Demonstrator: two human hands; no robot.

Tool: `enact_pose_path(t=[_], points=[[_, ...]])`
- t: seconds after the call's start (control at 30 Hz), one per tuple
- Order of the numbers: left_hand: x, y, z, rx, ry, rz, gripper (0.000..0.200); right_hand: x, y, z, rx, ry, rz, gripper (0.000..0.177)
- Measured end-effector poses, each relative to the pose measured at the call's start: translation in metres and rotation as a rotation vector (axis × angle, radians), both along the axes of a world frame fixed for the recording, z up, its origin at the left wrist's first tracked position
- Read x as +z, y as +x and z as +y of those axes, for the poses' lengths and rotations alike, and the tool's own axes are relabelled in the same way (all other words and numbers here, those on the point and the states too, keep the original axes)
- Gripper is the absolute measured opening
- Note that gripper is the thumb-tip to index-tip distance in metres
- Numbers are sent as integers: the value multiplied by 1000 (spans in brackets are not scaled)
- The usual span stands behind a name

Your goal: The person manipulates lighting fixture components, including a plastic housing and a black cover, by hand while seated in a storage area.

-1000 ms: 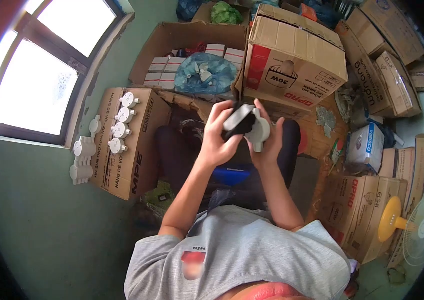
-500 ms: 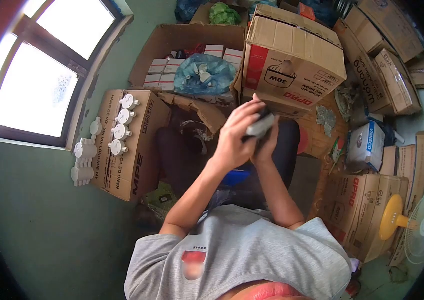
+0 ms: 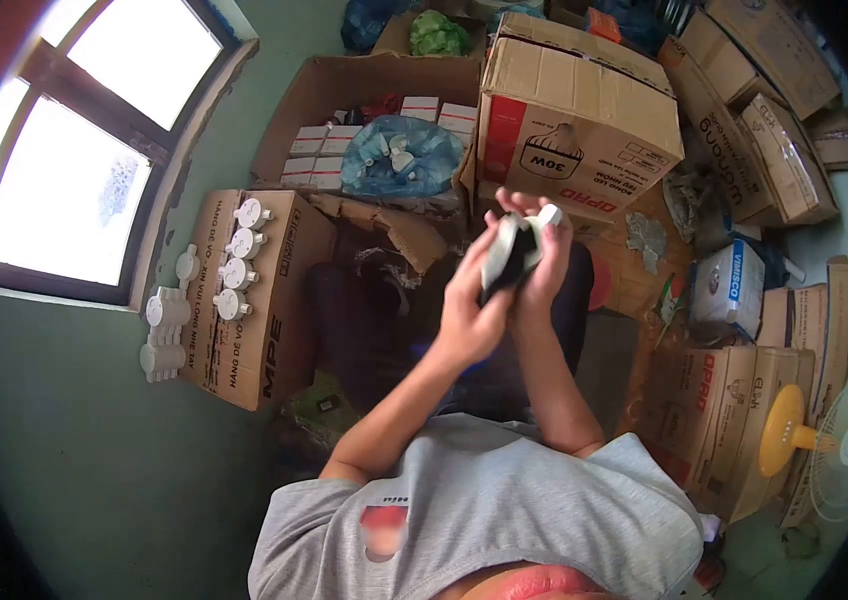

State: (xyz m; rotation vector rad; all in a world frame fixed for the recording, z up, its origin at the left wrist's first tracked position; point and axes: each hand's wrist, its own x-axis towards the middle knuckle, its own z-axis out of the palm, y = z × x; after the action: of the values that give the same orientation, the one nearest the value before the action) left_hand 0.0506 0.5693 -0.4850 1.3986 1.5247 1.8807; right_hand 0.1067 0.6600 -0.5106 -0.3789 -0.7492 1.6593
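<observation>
My left hand and my right hand are raised together in front of my lap, fingers wrapped round one object. It is a white fitting with a black middle and a short white stub at its upper right; blur and my fingers hide its exact shape. To the left, several white round fittings with stubs stand in a row on a cardboard carton. More of the same kind are stacked by the wall.
An open carton ahead holds small white boxes and a blue plastic bag with white pieces inside. A large bulb carton stands beside it. Cartons and a yellow-and-white fan are on the right; a window is at left.
Both hands have turned the held fitting, so its white side and stub now show. My right hand's fingers have come into view and the view has shifted slightly.
</observation>
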Motion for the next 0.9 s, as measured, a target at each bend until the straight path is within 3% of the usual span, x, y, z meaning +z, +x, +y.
enact_pose_path(t=[0.13, 0.17, 0.3, 0.33, 0.4, 0.47, 0.53, 0.57, 0.7, 0.73, 0.9], points=[[2, -13, -19, -313, -130, 81, 49, -25, 28, 49, -11, -164, 205, 38], [11, -15, -25, -320, -218, 2, 46, -21, 31, 49, -22, -181, 203, 36], [15, -15, -9, 19, -83, 26, 52, 5, 14, 4, -12, -18, -7, 37], [12, -10, -3, 49, -7, 167, 47, 5, 10, -9, 3, 41, -68, 37], [7, -9, -4, -54, 56, 356, 40, 8, 12, -6, 52, -72, 94, 36], [11, -19, -9, -188, 56, 481, 26, 2, 24, 12, 42, -208, 147, 31], [10, -33, -16, -314, 37, 563, 24, 4, 32, 17, 9, -311, 152, 30], [10, -37, -13, -269, 81, 594, 25, 7, 31, 13, -14, -277, 125, 30], [13, -13, -5, -150, 136, 555, 26, 24, 24, -8, 124, -308, 208, 26], [15, -14, -8, -168, 110, 562, 33, 33, 26, -12, 74, -375, 143, 24], [10, -27, -11, -215, 110, 479, 26, 20, 29, -8, 107, -453, 123, 25]])
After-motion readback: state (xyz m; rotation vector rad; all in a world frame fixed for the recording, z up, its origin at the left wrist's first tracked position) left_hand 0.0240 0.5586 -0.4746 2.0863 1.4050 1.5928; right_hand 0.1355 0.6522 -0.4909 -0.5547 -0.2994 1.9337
